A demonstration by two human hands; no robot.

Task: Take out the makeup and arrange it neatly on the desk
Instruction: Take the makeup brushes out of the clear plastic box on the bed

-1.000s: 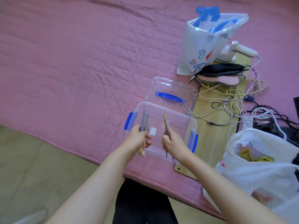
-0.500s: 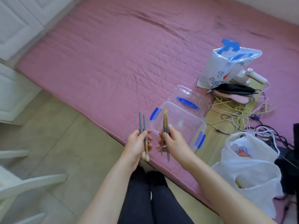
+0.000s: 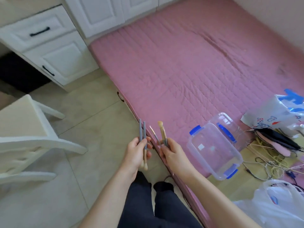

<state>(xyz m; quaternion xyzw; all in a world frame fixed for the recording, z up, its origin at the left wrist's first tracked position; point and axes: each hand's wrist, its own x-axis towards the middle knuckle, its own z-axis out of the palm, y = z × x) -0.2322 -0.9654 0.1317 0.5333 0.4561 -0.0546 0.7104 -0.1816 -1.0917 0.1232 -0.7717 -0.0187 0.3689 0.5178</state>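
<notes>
Left hand (image 3: 137, 149) grip closed around 2 brushes (image 3: 142, 137), right hand (image 3: 172, 152) likewise

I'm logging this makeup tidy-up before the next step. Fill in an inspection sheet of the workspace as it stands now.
Surface: pink mattress; desk top not clearly in view.
Job's things: two grey brushes in left hand; two more brushes in right hand; clear box open, looks empty.
Clutter: printed bag, white bag, eye masks.
Grippers: both hands grip brushes.
Cables: tangle right of box.
Surroundings: white drawers, white chair.
</notes>
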